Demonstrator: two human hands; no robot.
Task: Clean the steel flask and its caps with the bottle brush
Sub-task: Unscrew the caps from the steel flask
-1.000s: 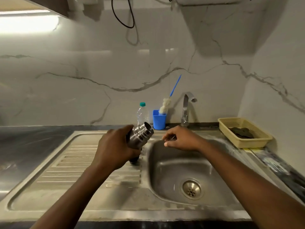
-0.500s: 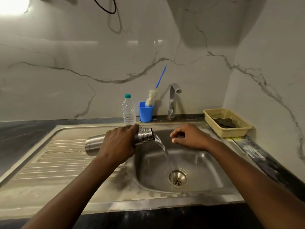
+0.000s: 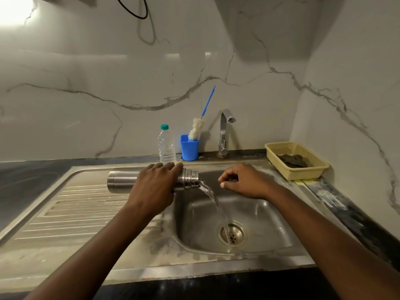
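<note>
Water (image 3: 213,198) streams into sink (image 3: 266,215) from steel flask (image 3: 121,181) gripped by left hand (image 3: 154,187).

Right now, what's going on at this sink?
A person is emptying the steel flask. The left hand grips it near the neck, tipped on its side, and water pours from its open mouth into the sink toward the drain. The right hand hovers over the sink with fingers curled; whether it holds anything is hidden. The bottle brush stands unused in the blue cup by the tap.
</note>
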